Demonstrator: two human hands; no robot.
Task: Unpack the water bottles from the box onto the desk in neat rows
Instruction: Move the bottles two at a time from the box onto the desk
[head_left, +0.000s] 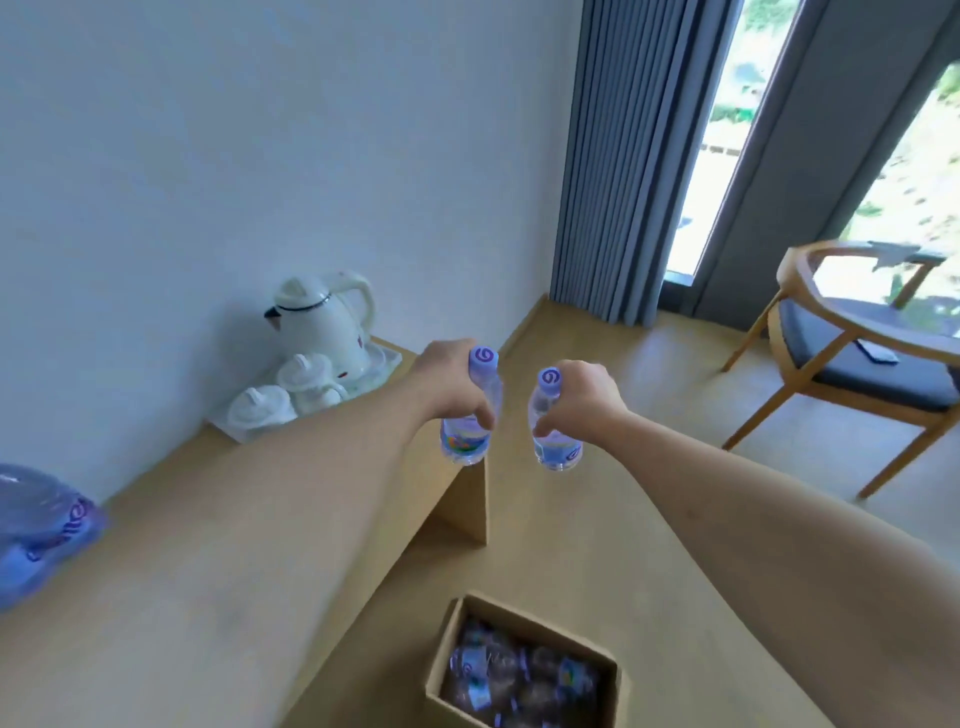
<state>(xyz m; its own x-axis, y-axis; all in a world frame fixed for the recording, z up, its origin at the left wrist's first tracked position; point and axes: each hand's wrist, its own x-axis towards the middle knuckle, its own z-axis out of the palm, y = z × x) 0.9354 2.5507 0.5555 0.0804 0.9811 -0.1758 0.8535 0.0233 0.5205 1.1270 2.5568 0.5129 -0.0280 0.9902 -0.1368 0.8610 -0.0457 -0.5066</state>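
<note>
My left hand (449, 387) grips a clear water bottle (467, 441) with a purple cap, held upright above the right end of the wooden desk (218, 561). My right hand (582, 397) grips a second such bottle (557, 447), upright in the air just past the desk's end, over the floor. The two bottles are side by side, a little apart. Below, on the floor, an open cardboard box (524, 618) holds several more bottles lying inside.
A white kettle (324, 317) and two white cups (283, 395) sit on a tray at the desk's far end by the wall. A plastic-wrapped pack of bottles (39, 530) lies on the desk at left. A wooden chair (857, 358) stands at right near grey curtains.
</note>
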